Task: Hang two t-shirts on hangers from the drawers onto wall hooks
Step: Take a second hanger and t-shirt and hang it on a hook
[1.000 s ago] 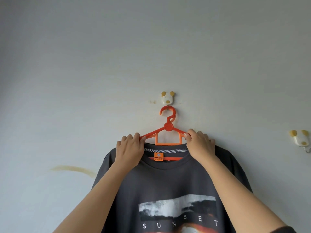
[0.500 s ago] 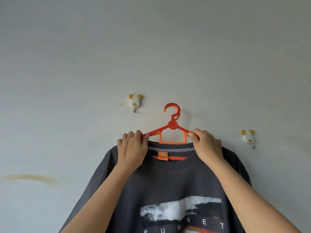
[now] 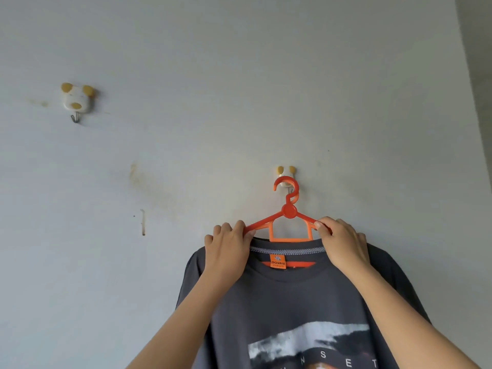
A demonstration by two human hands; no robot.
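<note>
A pale grey painted wall [image 3: 239,75], stained in places, fills the view. Against it hangs a dark grey cotton t-shirt with a printed "SUNSET" graphic [image 3: 292,302], draped on an orange plastic hanger [image 3: 289,211]. The left hand [image 3: 229,249] is closed around the hanger's left shoulder, and the right hand [image 3: 343,246] is clamped on its right shoulder, fingers pinching plastic and collar together. The hanger's curved top overlaps the small white-and-yellow animal-shaped wall hook [image 3: 285,173] directly above, whose metal prong shows inside the curl; whether the weight already rests on it cannot be told. A second matching hook [image 3: 76,98] sits well apart to the upper left, bare. By the look of it, the first shirt is nearly hung, needing only release; the second shirt is not in view.
</note>
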